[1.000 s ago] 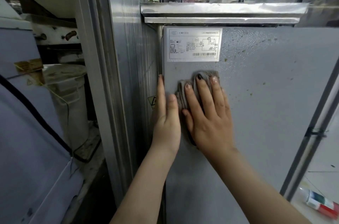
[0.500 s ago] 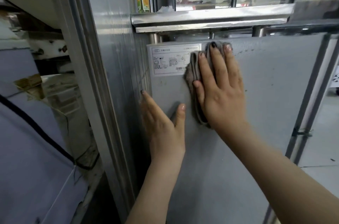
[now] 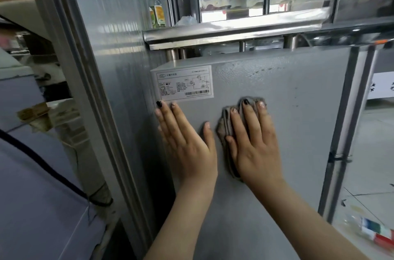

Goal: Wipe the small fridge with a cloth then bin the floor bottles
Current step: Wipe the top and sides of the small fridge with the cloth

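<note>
Fingers [image 3: 248, 123] of the right hand [image 3: 259, 151] lie straight, pressing the cloth [image 3: 223, 131] to the small fridge [image 3: 298, 131].
Left hand [image 3: 187, 146] lies flat beside them, fingertips [image 3: 159, 108] just under the label [image 3: 181, 83].

The small fridge [image 3: 287, 114] is flat pale grey, flecked with brownish spots toward its 12 o'clock edge. The cloth [image 3: 223, 131] is dull grey-brown. At 10 o'clock from it, the label [image 3: 183, 83] is white with black print and a barcode. The left hand [image 3: 187, 142] and the right hand [image 3: 255, 146] each show one black nail among pale ones. At 5 o'clock, the blurred floor bottle [image 3: 377, 232] is banded blue, green, white and red. At 11 o'clock, the glass bottle [image 3: 156, 3] is clear, with a yellow cap and a yellow-green label
</note>
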A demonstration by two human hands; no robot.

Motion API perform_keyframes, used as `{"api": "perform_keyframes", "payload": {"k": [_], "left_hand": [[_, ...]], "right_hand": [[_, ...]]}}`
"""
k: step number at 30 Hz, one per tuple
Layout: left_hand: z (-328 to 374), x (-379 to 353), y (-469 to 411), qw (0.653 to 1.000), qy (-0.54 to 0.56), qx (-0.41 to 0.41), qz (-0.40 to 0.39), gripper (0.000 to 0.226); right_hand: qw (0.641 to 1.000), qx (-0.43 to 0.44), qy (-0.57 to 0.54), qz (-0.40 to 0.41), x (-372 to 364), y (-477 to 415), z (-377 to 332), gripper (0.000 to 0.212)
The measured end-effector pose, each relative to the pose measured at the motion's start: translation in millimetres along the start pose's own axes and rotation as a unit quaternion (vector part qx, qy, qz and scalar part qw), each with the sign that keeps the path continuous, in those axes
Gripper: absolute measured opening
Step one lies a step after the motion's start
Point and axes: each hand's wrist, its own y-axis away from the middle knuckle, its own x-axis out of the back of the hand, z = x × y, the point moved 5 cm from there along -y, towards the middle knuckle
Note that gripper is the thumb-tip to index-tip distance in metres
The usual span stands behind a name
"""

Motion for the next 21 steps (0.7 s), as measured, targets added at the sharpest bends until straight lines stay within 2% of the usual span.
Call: {"api": "perform_keyframes", "payload": {"k": [9,14,16,21], "left_hand": [[1,0,2,0.999,-0.019,0.001,-0.027,0.065],[14,7,1,0.991,-0.041,-0.126,0.014,0.04],[21,9,-2,0.987,-0.056,-0.145,0.031,0.03],[33,-1,-11,0.974,-0.104,-0.199,0.019,0.026]], "right_hand": [[0.998,-0.01,-0.027,0.049,14,-76,16,0.042],[0.998,-0.026,-0.028,0.053,13,-49,19,0.042],[0.999,-0.019,-0.012,0.036,11,-29,23,0.044],[1.0,-0.006,-0.008,0.012,11,-8,31,0.044]]}}
